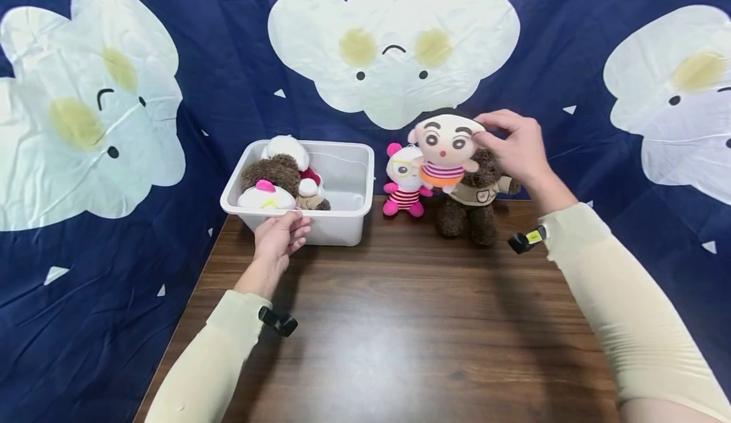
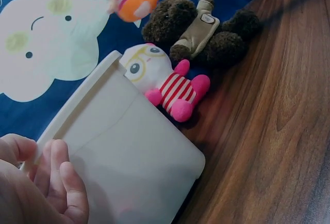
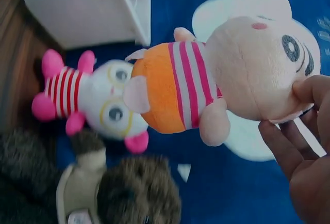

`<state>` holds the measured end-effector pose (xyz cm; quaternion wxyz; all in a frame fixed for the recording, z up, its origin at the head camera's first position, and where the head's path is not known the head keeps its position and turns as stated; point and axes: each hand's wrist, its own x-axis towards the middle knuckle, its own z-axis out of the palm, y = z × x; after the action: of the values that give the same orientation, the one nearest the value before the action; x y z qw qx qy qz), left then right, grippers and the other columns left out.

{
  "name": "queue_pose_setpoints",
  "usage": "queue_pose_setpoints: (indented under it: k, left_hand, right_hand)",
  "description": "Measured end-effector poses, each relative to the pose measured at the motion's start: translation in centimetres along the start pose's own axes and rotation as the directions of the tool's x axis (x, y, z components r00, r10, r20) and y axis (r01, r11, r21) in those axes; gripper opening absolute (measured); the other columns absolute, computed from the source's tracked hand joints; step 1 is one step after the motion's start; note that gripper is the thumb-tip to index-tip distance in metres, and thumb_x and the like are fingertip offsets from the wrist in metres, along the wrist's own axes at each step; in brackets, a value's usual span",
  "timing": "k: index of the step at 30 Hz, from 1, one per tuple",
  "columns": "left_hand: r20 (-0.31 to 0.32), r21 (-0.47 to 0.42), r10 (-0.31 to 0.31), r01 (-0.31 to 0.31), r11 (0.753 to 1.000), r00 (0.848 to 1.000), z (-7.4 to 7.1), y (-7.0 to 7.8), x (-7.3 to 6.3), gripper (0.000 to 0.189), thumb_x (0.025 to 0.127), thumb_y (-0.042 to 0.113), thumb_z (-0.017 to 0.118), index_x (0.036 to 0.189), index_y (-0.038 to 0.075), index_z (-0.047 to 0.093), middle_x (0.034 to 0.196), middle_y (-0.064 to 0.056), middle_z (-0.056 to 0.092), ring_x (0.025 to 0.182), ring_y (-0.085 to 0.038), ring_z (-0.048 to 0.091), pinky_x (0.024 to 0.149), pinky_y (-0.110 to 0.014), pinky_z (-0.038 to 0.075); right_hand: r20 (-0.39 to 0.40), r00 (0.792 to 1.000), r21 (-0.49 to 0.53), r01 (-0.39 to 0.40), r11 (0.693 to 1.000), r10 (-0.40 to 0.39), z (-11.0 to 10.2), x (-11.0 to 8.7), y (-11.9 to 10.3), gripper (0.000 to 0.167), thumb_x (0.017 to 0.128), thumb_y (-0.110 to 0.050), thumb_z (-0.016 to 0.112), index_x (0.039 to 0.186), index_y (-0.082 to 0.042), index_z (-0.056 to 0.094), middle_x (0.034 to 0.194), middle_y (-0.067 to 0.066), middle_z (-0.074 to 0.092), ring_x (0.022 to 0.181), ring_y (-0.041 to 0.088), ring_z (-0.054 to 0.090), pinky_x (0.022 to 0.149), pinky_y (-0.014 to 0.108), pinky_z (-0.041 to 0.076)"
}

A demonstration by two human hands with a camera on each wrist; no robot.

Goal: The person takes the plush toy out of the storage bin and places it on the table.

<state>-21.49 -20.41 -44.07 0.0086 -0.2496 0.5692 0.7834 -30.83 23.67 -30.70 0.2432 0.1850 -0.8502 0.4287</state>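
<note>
My right hand (image 1: 516, 147) pinches a plush boy doll (image 1: 444, 147) by the side of its head, up in the air. The doll has thick eyebrows, a pink-and-white striped top and orange shorts, as the right wrist view shows close up. With thumb and fingers, my left hand (image 1: 278, 239) grips the front rim of a light grey plastic bin (image 1: 337, 226). Inside the bin lie a brown teddy bear (image 1: 274, 172), a white plush toy with red (image 1: 285, 150) behind it, and a white plush head with a pink ear (image 1: 265, 196) near the front; their lower parts are partly hidden.
Right of the bin sits a pink-and-white plush toy (image 1: 404, 185) with yellow glasses and a striped body. Beside it a brown teddy bear in a beige shirt (image 1: 476, 204) stands partly behind the doll. A blue cloud-print cloth (image 1: 228, 61) hangs behind the wooden table (image 1: 400, 296).
</note>
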Motion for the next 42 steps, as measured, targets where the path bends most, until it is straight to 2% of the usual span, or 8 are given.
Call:
queue_pose_setpoints:
  k: [4,8,10,16,22,28,36,42]
  left_hand:
    - [0.000,0.012,0.006,-0.006,1.000,1.000,0.1,0.0,0.0,0.015,0.098,0.017,0.065,0.112,0.014,0.061,0.074,0.006,0.077,0.062,-0.003,0.070,0.051,-0.016,0.055]
    - [-0.002,0.015,0.007,-0.007,1.000,1.000,0.2,0.0,0.1,0.015,0.098,0.017,0.065,0.112,0.014,0.061,0.074,0.006,0.077,0.062,-0.004,0.070,0.051,-0.016,0.055]
    - [0.002,0.011,0.002,-0.002,1.000,1.000,0.1,0.1,0.1,0.015,0.098,0.017,0.065,0.113,0.014,0.061,0.074,0.006,0.077,0.062,-0.004,0.070,0.051,-0.016,0.055]
    - [0.005,0.006,-0.005,0.005,1.000,1.000,-0.1,0.1,0.2,0.015,0.098,0.017,0.065,0.112,0.014,0.061,0.074,0.006,0.077,0.062,-0.004,0.071,0.051,-0.017,0.055]
    - [-0.003,0.011,-0.006,0.006,1.000,1.000,-0.1,0.1,0.1,0.016,0.098,0.017,0.065,0.113,0.014,0.061,0.074,0.006,0.077,0.062,-0.004,0.071,0.051,-0.017,0.056]
    - [0.002,0.022,-0.010,0.010,1.000,1.000,-0.2,0.1,0.0,0.016,0.098,0.017,0.065,0.114,0.013,0.061,0.076,0.006,0.077,0.063,-0.003,0.071,0.052,-0.017,0.055]
    - [0.005,0.021,-0.008,0.008,1.000,1.000,-0.3,0.3,-0.1,0.017,0.098,0.017,0.066,0.114,0.014,0.061,0.076,0.006,0.077,0.063,-0.004,0.071,0.051,-0.017,0.055]
    - [0.000,0.042,-0.002,0.002,0.999,1.000,-0.2,0.1,-0.2,0.021,0.096,0.018,0.067,0.115,0.012,0.060,0.077,0.005,0.078,0.063,-0.003,0.071,0.051,-0.016,0.055]
  right_hand:
    - [-0.025,0.999,0.030,-0.038,0.999,0.039,-2.1,-1.2,2.2,0.015,0.090,-0.008,0.077,0.104,-0.006,0.080,0.096,-0.019,0.071,0.085,-0.004,0.064,0.080,0.011,0.052]
    - [-0.045,0.990,0.169,-0.128,0.977,0.137,-4.1,-2.2,3.8,0.018,0.089,0.003,0.073,0.107,0.006,0.075,0.088,-0.012,0.072,0.072,-0.001,0.067,0.069,0.014,0.061]
    - [-0.054,0.982,0.234,-0.166,0.958,0.183,-5.2,-2.6,4.4,0.020,0.089,0.009,0.071,0.108,0.010,0.073,0.084,-0.008,0.072,0.072,0.001,0.068,0.069,0.017,0.062]
    - [-0.084,0.950,0.323,-0.258,0.911,0.299,-8.4,-3.8,7.9,0.024,0.090,0.012,0.068,0.111,0.003,0.076,0.082,-0.008,0.074,0.071,0.002,0.071,0.069,0.017,0.061]
    - [-0.127,0.898,0.278,-0.376,0.884,0.422,-10.8,-4.8,11.3,0.028,0.093,0.009,0.067,0.107,-0.012,0.079,0.078,-0.018,0.073,0.069,-0.003,0.070,0.066,0.012,0.059]
    - [-0.177,0.848,0.231,-0.458,0.858,0.500,-12.2,-5.9,13.8,0.033,0.091,0.009,0.065,0.100,-0.019,0.079,0.070,-0.022,0.069,0.064,-0.007,0.065,0.061,0.009,0.057]
    - [-0.175,0.786,0.106,-0.584,0.805,0.593,-12.1,-7.1,17.8,0.029,0.091,-0.001,0.068,0.099,-0.028,0.077,0.065,-0.032,0.063,0.059,-0.013,0.061,0.058,0.005,0.053]
    - [-0.139,0.731,0.102,-0.661,0.744,0.668,-10.8,-8.6,20.3,0.028,0.093,-0.006,0.070,0.096,-0.033,0.077,0.065,-0.035,0.062,0.061,-0.014,0.062,0.059,0.006,0.055]
